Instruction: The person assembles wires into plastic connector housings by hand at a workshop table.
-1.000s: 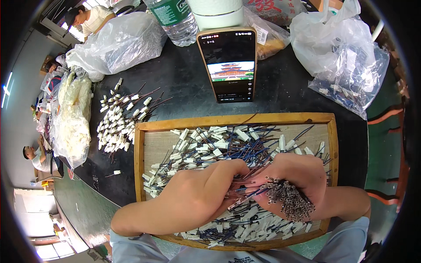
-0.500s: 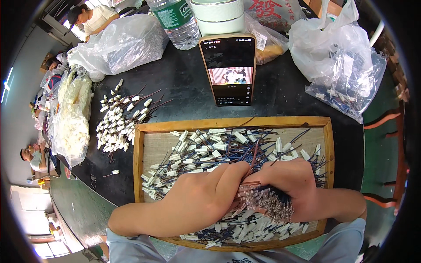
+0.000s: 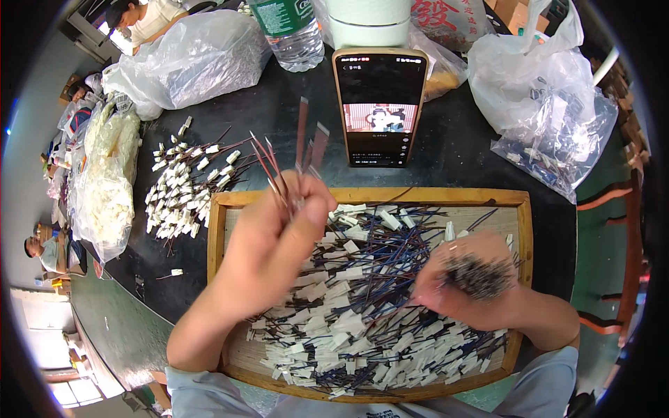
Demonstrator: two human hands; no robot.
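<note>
My left hand (image 3: 275,240), raised over the left part of a wooden tray (image 3: 453,196), pinches a few thin reddish-brown wires (image 3: 270,161) that stick up past its fingers, blurred by motion. Over the tray's right side, my right hand (image 3: 460,292) is closed round a thick bundle of wires (image 3: 481,277); their pale metal ends show in a cluster at the top of the fist. Beneath both hands the tray holds a dense heap of white plug connectors (image 3: 348,324) on blue and brown wires. My right fingers are partly hidden by the blur.
Left of the tray lies a pile of similar white connectors (image 3: 182,188). A propped phone (image 3: 378,111) stands beyond it, before a pale green container (image 3: 369,22) and a water bottle (image 3: 289,31). Clear bags (image 3: 536,118) flank them. Other people (image 3: 150,24) sit at the far left.
My hands have parted. The left has moved up and left with several reddish wires in its grip; the right has moved slightly right and up, still round the bundle.
</note>
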